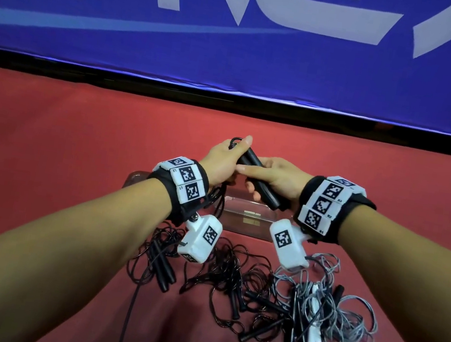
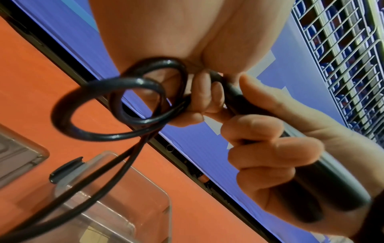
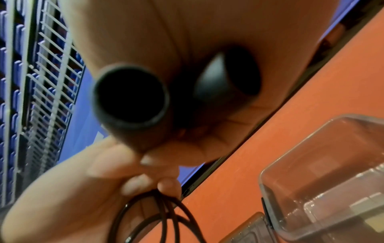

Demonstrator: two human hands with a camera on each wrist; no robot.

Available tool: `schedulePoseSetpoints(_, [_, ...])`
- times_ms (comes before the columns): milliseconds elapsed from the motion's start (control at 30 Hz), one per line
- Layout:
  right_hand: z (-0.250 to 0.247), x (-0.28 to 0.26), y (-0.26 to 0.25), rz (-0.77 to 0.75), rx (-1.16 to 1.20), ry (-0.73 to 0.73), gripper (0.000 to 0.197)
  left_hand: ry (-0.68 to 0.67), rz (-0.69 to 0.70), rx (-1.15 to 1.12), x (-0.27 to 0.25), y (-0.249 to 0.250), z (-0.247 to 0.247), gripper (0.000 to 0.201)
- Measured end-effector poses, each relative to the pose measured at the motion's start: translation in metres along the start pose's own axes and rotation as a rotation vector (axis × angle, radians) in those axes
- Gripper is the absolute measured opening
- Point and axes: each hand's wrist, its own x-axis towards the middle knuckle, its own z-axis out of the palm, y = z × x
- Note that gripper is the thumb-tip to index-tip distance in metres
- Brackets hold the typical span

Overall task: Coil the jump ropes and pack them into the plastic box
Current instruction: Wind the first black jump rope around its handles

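Both hands meet above the clear plastic box [image 1: 243,217], which stands open on the red table. My right hand [image 1: 272,179] grips the two black handles [image 1: 266,190] of a black jump rope side by side; their round ends [image 3: 130,97] face the right wrist camera. My left hand [image 1: 227,158] curls its fingers [image 2: 204,92] round the rope's cord by the handle tops. Loops of that cord [image 2: 116,106] hang from it, and two strands trail down past the box wall [image 2: 129,208]. Several more ropes, black [image 1: 231,283] and grey [image 1: 343,314], lie tangled in front.
A clear lid [image 2: 14,156] lies left of the box. A loose black pair of handles [image 1: 162,270] rests at the pile's left. A blue banner [image 1: 238,41] stands along the table's far edge. Bare red cloth [image 1: 47,144] stretches left and right of the hands.
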Motion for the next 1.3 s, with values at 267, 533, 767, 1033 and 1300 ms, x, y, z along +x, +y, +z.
schedulePoseSetpoints(267, [-0.011, 0.009, 0.005, -0.228, -0.357, 0.236, 0.033, -0.157, -0.229, -0.236, -0.007, -0.009, -0.005, 0.039])
schedulePoseSetpoints(533, [-0.015, 0.001, 0.009, -0.198, -1.373, 0.435, 0.057, 0.102, -0.176, -0.085, 0.007, -0.014, 0.005, 0.062])
schedulePoseSetpoints(767, [0.01, 0.006, 0.019, -0.153, -1.475, 0.417, 0.062, 0.294, -0.249, -0.089, 0.012, -0.021, 0.016, 0.05])
schedulePoseSetpoints(1033, [0.004, 0.01, 0.007, -0.074, -0.399, 0.187, 0.066, 0.297, -0.115, -0.117, 0.018, -0.026, 0.004, 0.052])
schedulePoseSetpoints(1300, [0.003, 0.005, 0.003, -0.102, -0.07, 0.136, 0.047, 0.168, -0.077, -0.202, 0.014, -0.029, -0.007, 0.048])
